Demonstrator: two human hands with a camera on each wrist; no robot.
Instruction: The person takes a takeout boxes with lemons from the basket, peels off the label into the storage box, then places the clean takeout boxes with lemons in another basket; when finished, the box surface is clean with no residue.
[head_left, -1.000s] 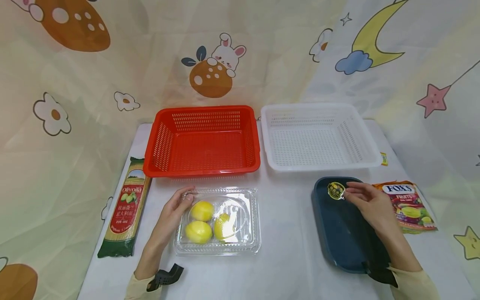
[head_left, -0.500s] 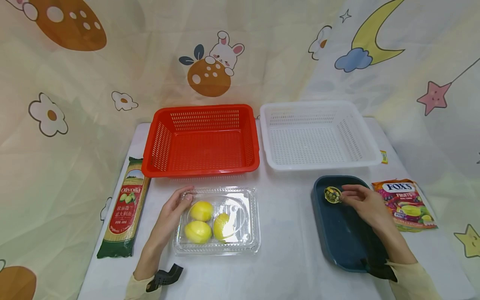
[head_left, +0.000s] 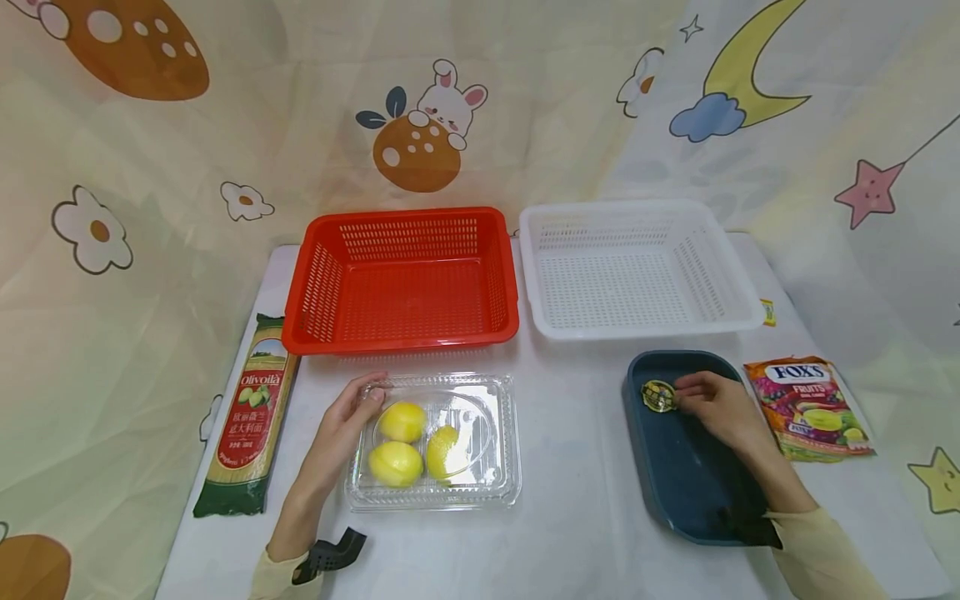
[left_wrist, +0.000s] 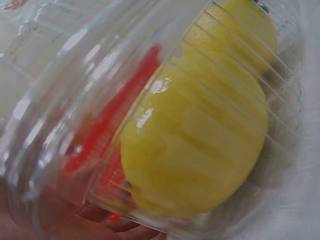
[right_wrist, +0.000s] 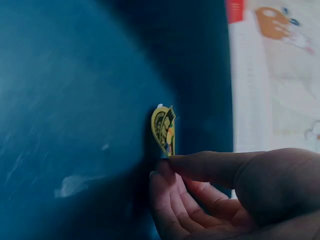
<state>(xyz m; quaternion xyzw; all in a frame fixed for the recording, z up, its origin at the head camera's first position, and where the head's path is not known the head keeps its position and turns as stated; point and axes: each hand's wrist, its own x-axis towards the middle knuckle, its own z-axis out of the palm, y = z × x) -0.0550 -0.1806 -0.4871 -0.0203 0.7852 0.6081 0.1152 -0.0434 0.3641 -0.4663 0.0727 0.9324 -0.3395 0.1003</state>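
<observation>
My right hand (head_left: 723, 408) pinches a round black-and-yellow sticker (head_left: 658, 397) between thumb and fingertips, over the far end of a dark blue tray (head_left: 693, 475). In the right wrist view the sticker (right_wrist: 165, 131) looks bent, rising edge-on from the fingertips. My left hand (head_left: 341, 429) holds the back left corner of a clear plastic box (head_left: 480, 487), thumb by the lid edge and fingers along the back side. Inside the closed box lie three lemons (head_left: 395, 463). The left wrist view shows a lemon (left_wrist: 200, 135) close up through the clear wall, with fingers (left_wrist: 135, 232) partly visible below.
A red basket (head_left: 412, 343) and a white basket (head_left: 645, 332) stand side by side at the back. A spaghetti pack (head_left: 251, 417) lies at the left, a Fox's candy bag (head_left: 810, 408) at the right. A small yellow wrapped piece (head_left: 768, 312) lies beside the white basket.
My right hand has moved slightly left and toward me with the sticker, over the tray. The left hand stays at the box. The view has shifted slightly.
</observation>
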